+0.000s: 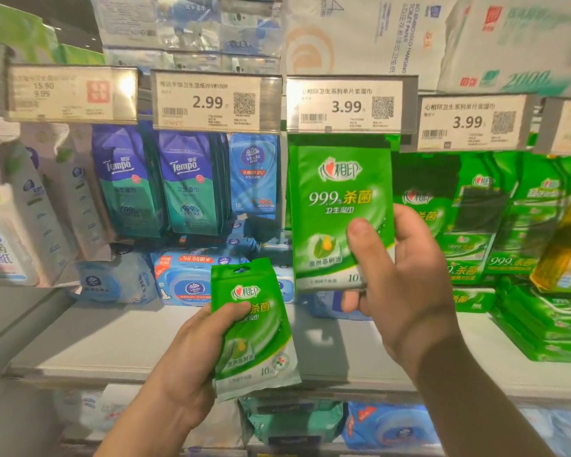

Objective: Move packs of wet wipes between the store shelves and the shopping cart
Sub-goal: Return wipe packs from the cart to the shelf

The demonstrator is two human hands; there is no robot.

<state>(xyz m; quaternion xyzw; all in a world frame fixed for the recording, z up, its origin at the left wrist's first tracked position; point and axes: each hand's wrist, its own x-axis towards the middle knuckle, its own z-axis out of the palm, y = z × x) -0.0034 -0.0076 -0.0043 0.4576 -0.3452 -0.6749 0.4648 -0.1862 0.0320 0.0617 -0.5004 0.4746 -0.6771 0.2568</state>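
The head camera, the only view, looks at a store shelf hung with packs of wet wipes under a row of price tags. The right hand point(406, 275) grasps a green wipes pack point(340, 209) near its lower right corner, thumb across the front and fingers curled behind it, holding it upright with its top edge just under the 3.99 price tag point(343, 105). Whether that pack hangs on its peg or is free of it cannot be told, since the tag covers the top. The left hand point(192, 354) holds a second green pack point(254, 331) of the same kind lower down, in front of the grey shelf board point(112, 344), tilted a little, with the thumb pressed on its face and the fingers wrapped behind. To the right, more green packs point(482, 212) hang in rows, and further green packs lie stacked on the shelf point(541, 324) below them. To the left hang blue Tempo packs point(185, 183) and a blue Vinda pack point(253, 174), with a blue tub pack point(192, 280) lying beneath. The shopping cart is not in view, so how many packs have been moved cannot be judged. As it stands, both hands are full at the shelf, so the work looks to be mid-transfer: either two packs are being taken for the cart or they are being hung back, and the frame alone does not settle which.
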